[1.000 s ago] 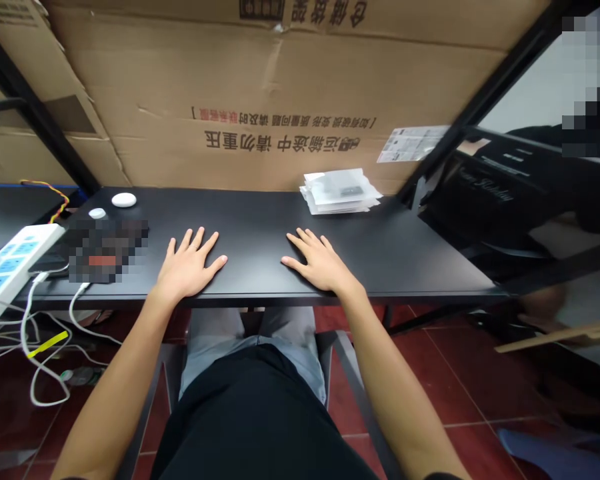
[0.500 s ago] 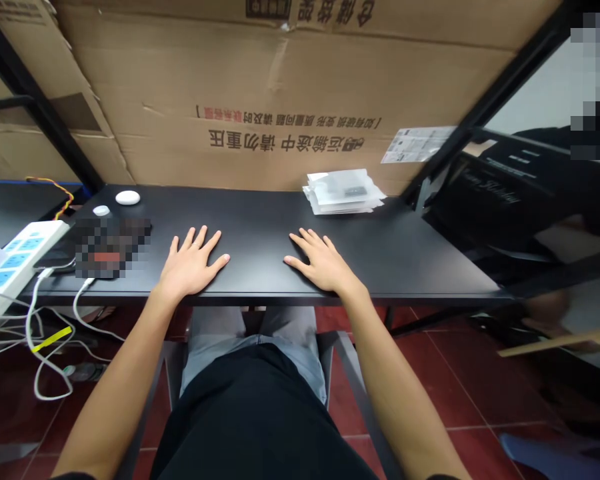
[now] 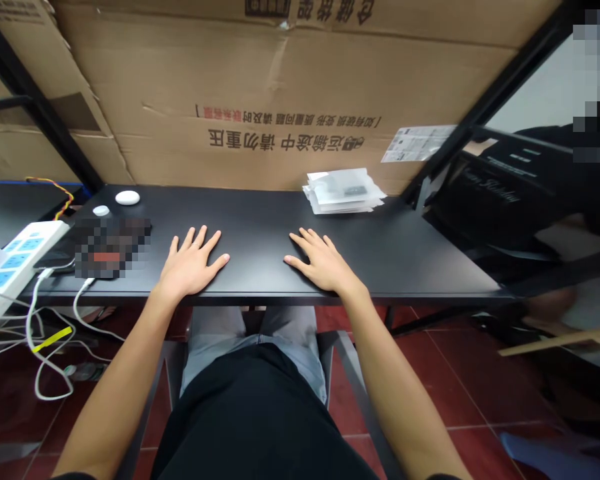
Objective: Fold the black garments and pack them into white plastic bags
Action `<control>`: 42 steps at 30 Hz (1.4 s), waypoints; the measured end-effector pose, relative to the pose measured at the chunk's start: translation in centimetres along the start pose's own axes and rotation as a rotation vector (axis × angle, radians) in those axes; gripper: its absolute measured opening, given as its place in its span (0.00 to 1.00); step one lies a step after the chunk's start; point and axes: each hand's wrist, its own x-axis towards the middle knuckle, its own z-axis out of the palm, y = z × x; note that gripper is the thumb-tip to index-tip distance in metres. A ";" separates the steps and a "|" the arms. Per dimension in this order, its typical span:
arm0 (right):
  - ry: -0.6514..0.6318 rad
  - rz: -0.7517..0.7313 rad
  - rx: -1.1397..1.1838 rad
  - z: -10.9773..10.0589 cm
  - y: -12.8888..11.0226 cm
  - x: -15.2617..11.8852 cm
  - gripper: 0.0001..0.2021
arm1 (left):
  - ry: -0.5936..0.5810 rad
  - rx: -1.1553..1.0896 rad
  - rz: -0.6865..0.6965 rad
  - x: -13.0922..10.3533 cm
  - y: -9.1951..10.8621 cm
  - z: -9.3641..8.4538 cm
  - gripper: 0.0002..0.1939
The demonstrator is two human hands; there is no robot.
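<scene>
My left hand lies flat on the black table, fingers spread, holding nothing. My right hand rests palm down on the same tabletop, its fingers apart and nothing under it that I can see. Beyond the right hand, by the cardboard, lies a stack of whitish translucent packets; the top one shows a dark patch inside. To the left of my left hand is a dark, pixelated object with a white cable at its near edge.
Cardboard stands along the table's back edge. At the left are a white power strip, tangled white cables, a white oval case and a small white round piece. Another person in dark clothing is at the right.
Both my hands stay where they were on the table. At the right, the other person and the dark printed item there have shifted very slightly.
</scene>
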 end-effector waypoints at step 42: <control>-0.001 0.002 0.011 0.1 0.1 0.0 0.44 | 0.000 0.004 -0.002 0.0 0.0 0.1 0.44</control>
